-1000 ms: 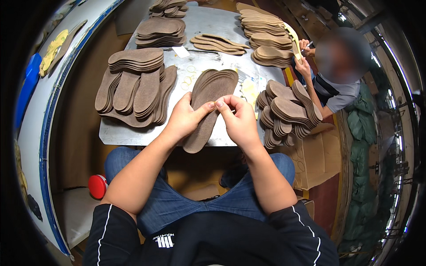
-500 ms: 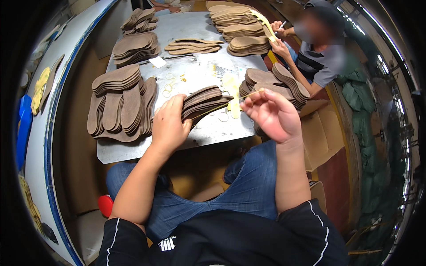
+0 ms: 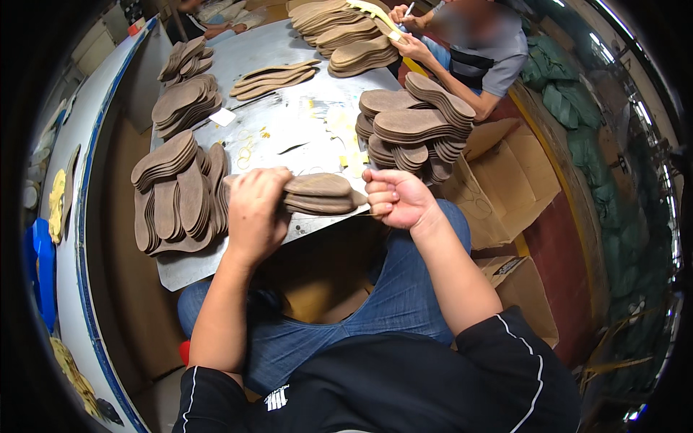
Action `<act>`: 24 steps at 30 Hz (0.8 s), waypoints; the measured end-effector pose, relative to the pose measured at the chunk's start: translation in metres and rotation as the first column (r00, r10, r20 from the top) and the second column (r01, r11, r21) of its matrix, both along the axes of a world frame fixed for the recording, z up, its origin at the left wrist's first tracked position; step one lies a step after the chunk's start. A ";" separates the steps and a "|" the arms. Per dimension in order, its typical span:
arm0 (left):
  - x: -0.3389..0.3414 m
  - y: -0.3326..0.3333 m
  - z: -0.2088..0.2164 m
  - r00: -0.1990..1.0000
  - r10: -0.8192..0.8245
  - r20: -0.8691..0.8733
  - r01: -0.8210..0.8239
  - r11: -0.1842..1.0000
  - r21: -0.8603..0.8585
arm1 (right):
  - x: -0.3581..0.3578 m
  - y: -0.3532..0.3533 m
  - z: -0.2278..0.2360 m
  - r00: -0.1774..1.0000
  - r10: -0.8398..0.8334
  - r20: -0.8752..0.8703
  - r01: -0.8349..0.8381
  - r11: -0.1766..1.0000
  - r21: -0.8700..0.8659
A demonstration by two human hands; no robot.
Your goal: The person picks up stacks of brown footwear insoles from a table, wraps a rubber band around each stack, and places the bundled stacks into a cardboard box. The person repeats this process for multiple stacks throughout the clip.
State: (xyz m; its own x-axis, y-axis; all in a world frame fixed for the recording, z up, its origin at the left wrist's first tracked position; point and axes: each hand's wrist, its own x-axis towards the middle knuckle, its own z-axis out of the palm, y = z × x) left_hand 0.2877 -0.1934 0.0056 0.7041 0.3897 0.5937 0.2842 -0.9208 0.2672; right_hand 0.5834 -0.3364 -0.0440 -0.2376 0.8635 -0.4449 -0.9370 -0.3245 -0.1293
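Observation:
My left hand (image 3: 258,211) is wrapped round one end of a bundle of brown shoe insoles (image 3: 319,193), held sideways over the table's near edge. At the bundle's other end my right hand (image 3: 398,200) is closed, its curled fingers by the insole tips. The rubber band it pinches is almost wholly hidden now; the earlier picture shows it stretched between both hands. Left of my left hand lies a big pile of insoles (image 3: 180,189). Another insole pile (image 3: 415,124) stands beyond my right hand.
On the metal table (image 3: 289,115) lie loose rubber bands (image 3: 245,150), a white card (image 3: 222,117) and more insole stacks (image 3: 354,40). At the far right a person (image 3: 476,54) holds a pen and a yellow strip. Open cardboard boxes (image 3: 516,180) stand to my right, a white partition (image 3: 83,173) to my left.
The insole bundle has turned flatter and come closer to me. My right hand has gone from a raised, half-open pinch to curled fingers at the bundle's tip. The view has shifted.

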 end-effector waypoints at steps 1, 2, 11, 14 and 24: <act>-0.002 0.001 -0.002 0.999 0.005 0.047 -0.002 0.998 -0.057 | -0.002 -0.008 -0.005 1.000 0.014 -0.018 -0.013 0.998 0.057; -0.004 0.001 -0.006 0.996 0.039 0.080 -0.029 0.992 -0.125 | -0.007 -0.014 -0.009 1.000 0.004 0.009 -0.005 0.994 0.113; -0.001 -0.050 -0.045 0.849 0.172 0.500 0.439 0.298 -0.848 | -0.073 -0.046 -0.039 0.894 -0.271 0.357 0.301 0.953 -0.030; 0.018 -0.066 -0.045 0.912 0.172 0.372 0.308 0.311 -0.899 | -0.094 -0.090 -0.029 0.579 -0.348 0.737 0.497 0.868 0.020; 0.032 -0.124 -0.021 0.861 -0.508 -0.027 0.305 0.559 -0.771 | -0.063 -0.251 0.031 0.561 -0.394 0.728 0.349 0.910 0.223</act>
State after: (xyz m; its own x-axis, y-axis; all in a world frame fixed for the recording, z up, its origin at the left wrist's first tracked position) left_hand 0.3195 -0.3169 -0.0149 0.9667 0.2494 0.0581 0.0724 -0.4836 0.8723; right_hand 0.5203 -0.5876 -0.0127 0.5022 0.8220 -0.2683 -0.5418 0.0573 -0.8385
